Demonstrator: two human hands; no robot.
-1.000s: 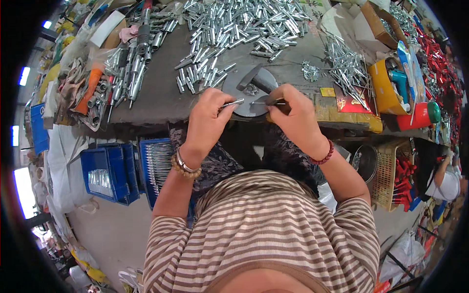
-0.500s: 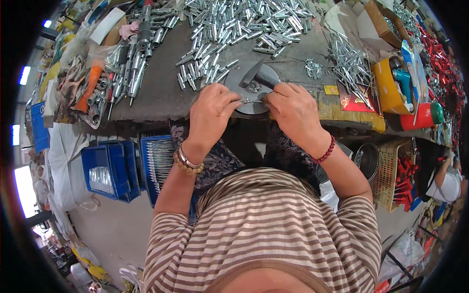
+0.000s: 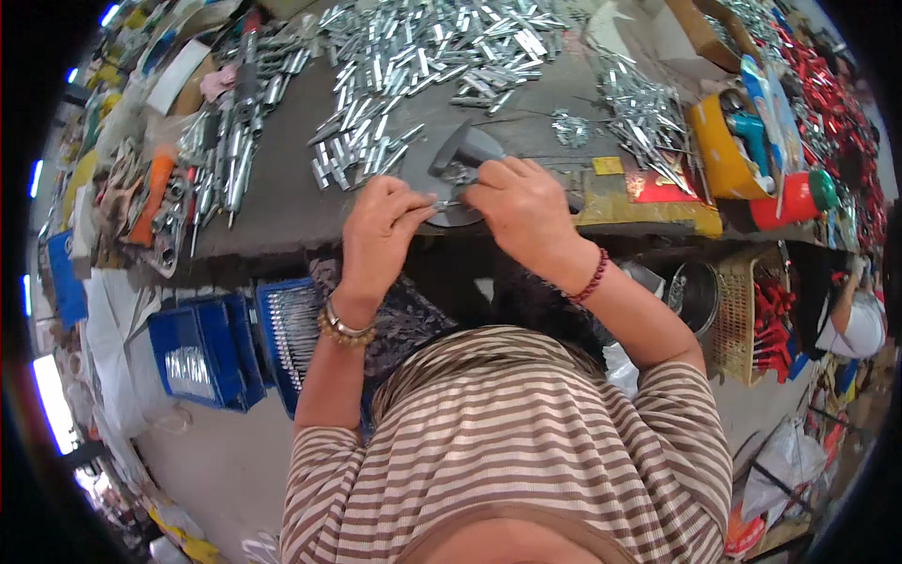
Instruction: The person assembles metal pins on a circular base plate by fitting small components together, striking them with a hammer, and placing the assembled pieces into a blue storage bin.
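Head view, left hand (image 3: 381,230): curled at the near edge of the workbench, fingertips pinched on a thin metal piece (image 3: 449,202) that lies between the two hands.
Head view, right hand (image 3: 521,207): clenched over the other end of the same thin metal piece; knuckles face the camera, so the grip itself is partly hidden.
Thin metal piece: a small silvery sliver, seen only in the narrow gap between the fingertips; its full shape cannot be told.
Dark grey fixture (image 3: 462,155): a round-based block with a raised wedge, just beyond the fingers, touching or nearly touching the right hand.
Workbench (image 3: 282,202): dark top, hands at its front edge.
Heap of silvery metal parts (image 3: 423,47): spread across the far side of the bench, well apart from the hands.
Blue trays (image 3: 202,348): below the bench, on the person's left, one holding rows of thin metal rods.
Wrists: beaded bracelet on each.
Red container with green cap (image 3: 794,199): far right of bench.
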